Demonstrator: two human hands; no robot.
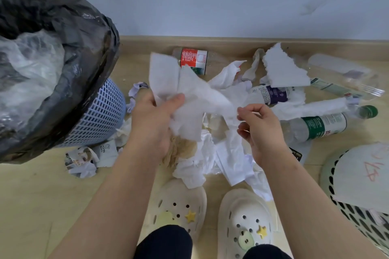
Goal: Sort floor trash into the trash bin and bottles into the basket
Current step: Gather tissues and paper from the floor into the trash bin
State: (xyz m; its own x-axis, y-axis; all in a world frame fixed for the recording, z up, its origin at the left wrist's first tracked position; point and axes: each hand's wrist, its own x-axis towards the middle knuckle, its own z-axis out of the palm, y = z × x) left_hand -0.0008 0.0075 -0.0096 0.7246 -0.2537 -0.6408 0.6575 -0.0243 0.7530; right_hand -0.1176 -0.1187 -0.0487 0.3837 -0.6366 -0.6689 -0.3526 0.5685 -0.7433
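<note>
Head view: left grip [151,124] is clamped on a white tissue wad [189,94] at mid-frame, and right grip [259,130] pinches its loose end. The trash bin [101,115] stands upper left. Pulling the thin paper between both could tear it, dropping scraps short of the bin.

Wearer, viewed from above. Left hand [150,126] and right hand [261,132] on bare forearms; dark leg coverings [166,242] at the ankles; cream perforated left clog [179,200] and right clog [242,206], each carrying a yellow star charm [190,215] and a pale green charm [245,239].
</note>
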